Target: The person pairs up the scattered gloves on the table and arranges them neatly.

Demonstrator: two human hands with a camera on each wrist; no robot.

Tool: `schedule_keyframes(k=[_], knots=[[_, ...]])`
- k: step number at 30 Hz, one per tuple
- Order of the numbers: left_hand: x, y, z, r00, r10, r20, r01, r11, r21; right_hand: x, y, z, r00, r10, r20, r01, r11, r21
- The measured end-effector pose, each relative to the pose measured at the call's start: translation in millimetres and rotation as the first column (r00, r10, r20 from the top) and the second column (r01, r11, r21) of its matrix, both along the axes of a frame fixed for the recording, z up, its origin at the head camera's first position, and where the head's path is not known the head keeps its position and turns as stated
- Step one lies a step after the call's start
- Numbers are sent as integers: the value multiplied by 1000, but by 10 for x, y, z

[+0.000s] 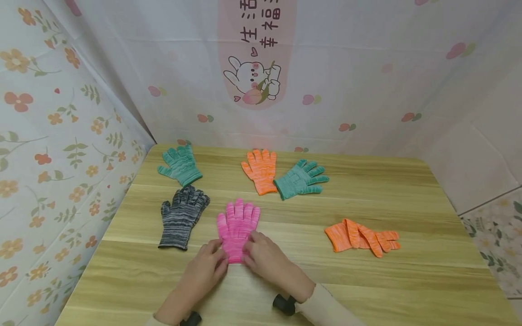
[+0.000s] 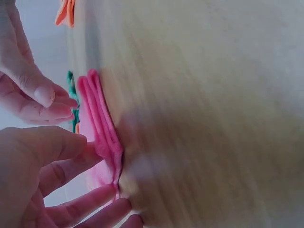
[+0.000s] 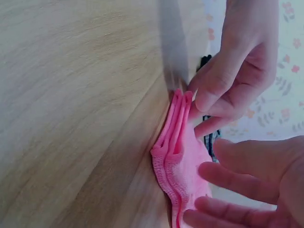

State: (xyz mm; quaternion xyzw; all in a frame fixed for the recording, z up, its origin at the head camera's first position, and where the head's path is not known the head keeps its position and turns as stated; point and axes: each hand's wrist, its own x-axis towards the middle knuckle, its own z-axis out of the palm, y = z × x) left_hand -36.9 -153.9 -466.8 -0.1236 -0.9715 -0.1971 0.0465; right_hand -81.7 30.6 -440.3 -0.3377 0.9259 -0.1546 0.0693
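A pair of pink knit gloves, one on top of the other, lies flat with fingers pointing away from me. Both cuffs show as separate layers in the right wrist view. My left hand touches the left edge of the pink gloves near the cuff, fingers loosely bent. On the opposite edge, the fingers of my right hand rest lightly, thumb apart from them in the right wrist view. Left of the pink gloves lie dark grey striped gloves, seemingly layered too.
At the back left is a green glove. An orange glove and another green glove meet at the back middle. A twisted orange glove lies to the right. Printed curtains hang behind the wooden table.
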Motion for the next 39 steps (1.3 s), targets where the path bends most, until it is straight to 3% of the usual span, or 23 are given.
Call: schedule_keyframes(k=[3, 9, 16, 22, 27, 34, 39], knots=[[-16, -36, 23, 1000, -12, 6, 12, 1000, 11, 18, -6, 19, 999, 39, -2, -39, 999, -8], [7, -31, 97, 998, -23, 55, 24, 999, -21, 69, -5, -12, 995, 66, 74, -73, 993, 91], [16, 26, 136, 986, -78, 146, 87, 995, -51, 69, 19, -19, 995, 99, 20, -101, 988, 115], [-109, -23, 79, 988, -55, 141, 52, 998, 24, 29, 11, -18, 994, 106, 1, -105, 987, 122], [-194, -85, 33, 991, -25, 130, 22, 1000, 22, -60, -8, -38, 997, 81, 7, -81, 989, 123], [-220, -137, -17, 990, -73, 120, 77, 997, -28, -129, -12, -50, 996, 87, -1, -86, 992, 97], [-223, -140, -24, 985, -88, 147, 87, 996, 14, -122, 10, -58, 995, 100, 16, -101, 994, 53]])
